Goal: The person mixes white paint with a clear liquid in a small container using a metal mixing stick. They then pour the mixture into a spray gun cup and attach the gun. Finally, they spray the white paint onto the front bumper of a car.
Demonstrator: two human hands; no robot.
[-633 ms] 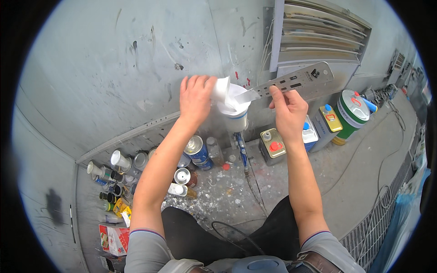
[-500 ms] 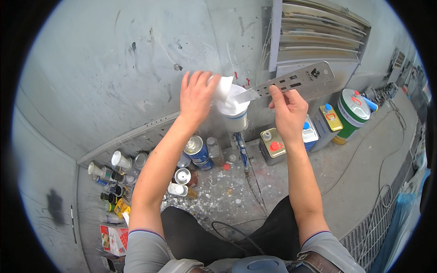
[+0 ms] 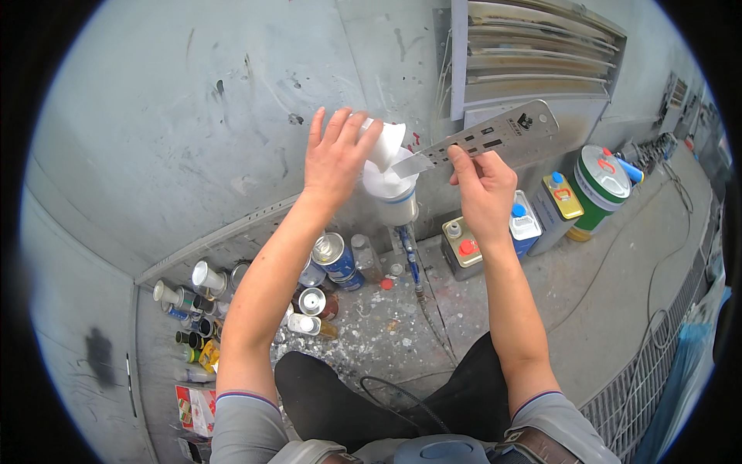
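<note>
My left hand [image 3: 334, 158] is wrapped round a white cup [image 3: 392, 144], tipped over with its mouth toward a white cone-shaped strainer [image 3: 381, 185]. The strainer sits in the top of a translucent pot [image 3: 400, 210] with a blue band, above a blue spray gun [image 3: 412, 259] and its hose. In my right hand [image 3: 487, 189] a flat metal mixing ruler [image 3: 510, 130] with slots is pinched between thumb and fingers. The ruler's lower-left end lies over the strainer, near the cup's lip. What the cup contains cannot be made out.
Several tins and bottles, among them a blue can [image 3: 338, 261], crowd the paint-spattered floor at left. To the right stand a square tin [image 3: 462, 249] with a red cap, a yellow-topped can [image 3: 563, 199] and a green-and-white drum [image 3: 599, 189]. A louvred vent [image 3: 541, 54] is on the wall.
The cup has moved slightly and its lip now stands higher over the strainer. The ruler stays pinched in my right hand at nearly the same angle. The whole view has shifted a little.
</note>
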